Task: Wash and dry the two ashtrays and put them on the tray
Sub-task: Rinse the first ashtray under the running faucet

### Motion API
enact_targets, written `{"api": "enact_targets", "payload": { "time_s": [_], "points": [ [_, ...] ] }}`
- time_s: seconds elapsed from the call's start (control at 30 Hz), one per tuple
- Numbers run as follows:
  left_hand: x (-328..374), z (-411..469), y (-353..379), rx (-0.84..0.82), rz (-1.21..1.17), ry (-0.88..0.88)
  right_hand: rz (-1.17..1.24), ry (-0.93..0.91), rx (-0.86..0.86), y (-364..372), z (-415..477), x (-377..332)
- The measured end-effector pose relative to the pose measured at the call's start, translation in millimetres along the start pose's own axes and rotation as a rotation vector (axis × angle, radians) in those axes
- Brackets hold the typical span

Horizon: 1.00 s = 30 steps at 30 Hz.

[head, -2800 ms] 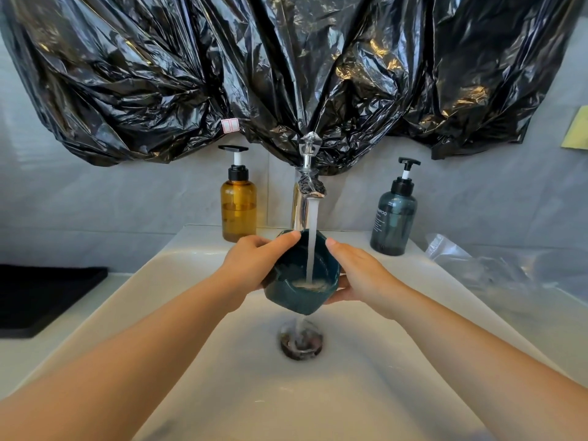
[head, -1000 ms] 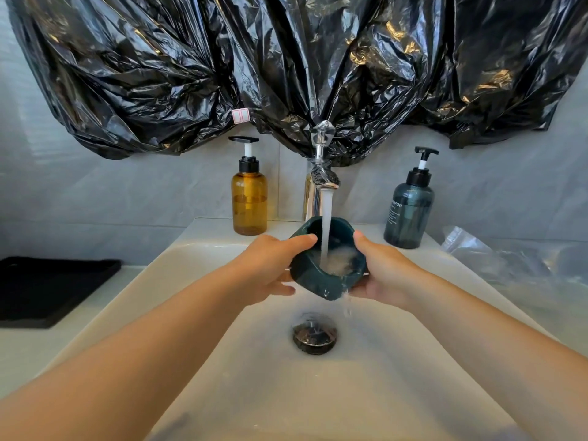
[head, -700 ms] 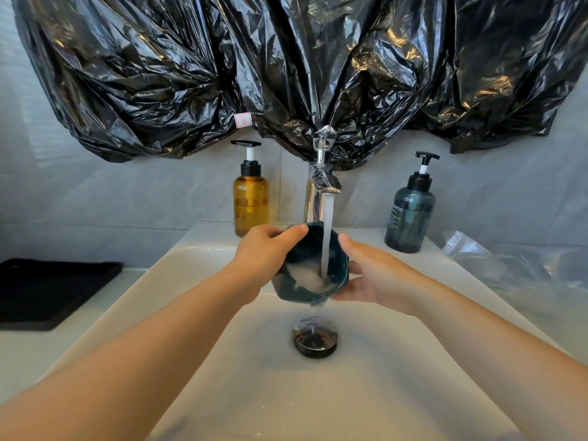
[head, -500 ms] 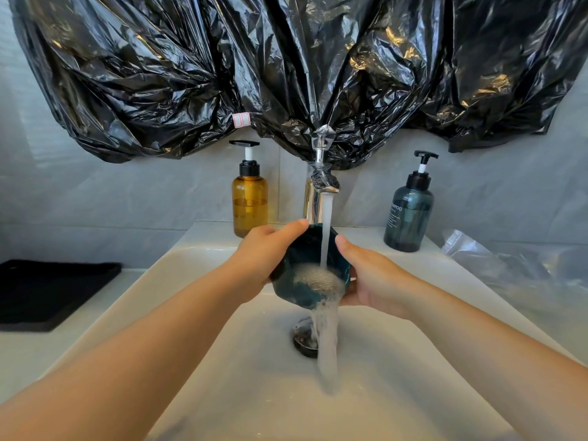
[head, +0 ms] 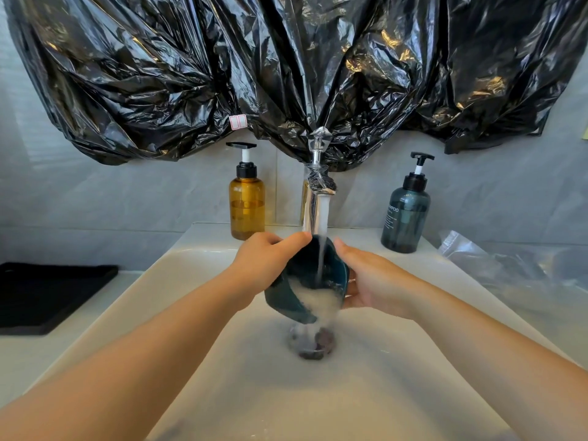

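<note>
A dark teal ashtray (head: 299, 281) is held in the air over the middle of a white sink (head: 165, 268), directly under the faucet (head: 315, 198) and above the drain (head: 313, 343). The ashtray is tipped, its opening turned toward the camera and downward. A water stream (head: 323, 224) falls from the spout into the bowl, churns to white foam against the lower wall, and spills over the lower lip toward the drain.

The left hand (head: 264, 265) grips the ashtray from the left: its thumb lies along the upper rim and its fingers curl round the outer wall. The right hand (head: 372, 281) holds it from the right, thumb tip at the upper rim, palm against the side and fingers curled beneath. Both forearms reach in from the lower corners of the view.

On the sink's back ledge, an amber pump bottle (head: 247, 208) stands upright left of the faucet and a grey-blue pump bottle (head: 405, 221) stands upright to its right, each well apart from the hands. Crumpled black plastic sheeting (head: 286, 65) hangs across the wall above them, its lower edge reaching the faucet handle. On the counter (head: 19, 354) left of the sink lies a flat black tray (head: 41, 294). A clear plastic bag (head: 509, 268) lies on the counter to the right.
</note>
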State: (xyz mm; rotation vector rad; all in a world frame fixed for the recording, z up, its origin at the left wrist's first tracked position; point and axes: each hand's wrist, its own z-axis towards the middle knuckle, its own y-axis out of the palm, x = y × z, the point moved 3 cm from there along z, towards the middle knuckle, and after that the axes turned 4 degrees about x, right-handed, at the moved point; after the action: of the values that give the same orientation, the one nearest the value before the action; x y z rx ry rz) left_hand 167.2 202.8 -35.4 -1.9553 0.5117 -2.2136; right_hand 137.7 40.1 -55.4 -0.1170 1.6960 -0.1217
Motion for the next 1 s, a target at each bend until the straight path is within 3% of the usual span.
{"api": "enact_targets", "payload": {
  "time_s": [0.23, 0.4, 0.5, 0.6, 0.73, 0.83, 1.0],
  "points": [
    [-4, 5, -8, 0.044, -0.13, -0.06, 0.039, -0.021, -0.092, 3, -3, -1],
    [-2, 6, 0, -0.167, -0.198, -0.123, 0.102, 0.015, 0.04, 2, 1, 3],
    [-4, 5, -2, -0.206, -0.25, -0.202, 0.276, 0.079, 0.108, -1, 4, 4],
    [-6, 4, -3, -0.133, -0.262, -0.196, 0.448, 0.141, 0.065, -2, 5, 6],
    [-5, 10, -9, 0.062, -0.215, -0.046, 0.243, 0.177, -0.076, 1, 5, 9],
    [-3, 9, -8, 0.046, -0.105, 0.021, 0.234, 0.077, -0.102, 5, 6, 6],
    [-2, 8, -7, -0.017, -0.177, -0.11, 0.303, 0.065, -0.039, 5, 6, 7]
  ]
}}
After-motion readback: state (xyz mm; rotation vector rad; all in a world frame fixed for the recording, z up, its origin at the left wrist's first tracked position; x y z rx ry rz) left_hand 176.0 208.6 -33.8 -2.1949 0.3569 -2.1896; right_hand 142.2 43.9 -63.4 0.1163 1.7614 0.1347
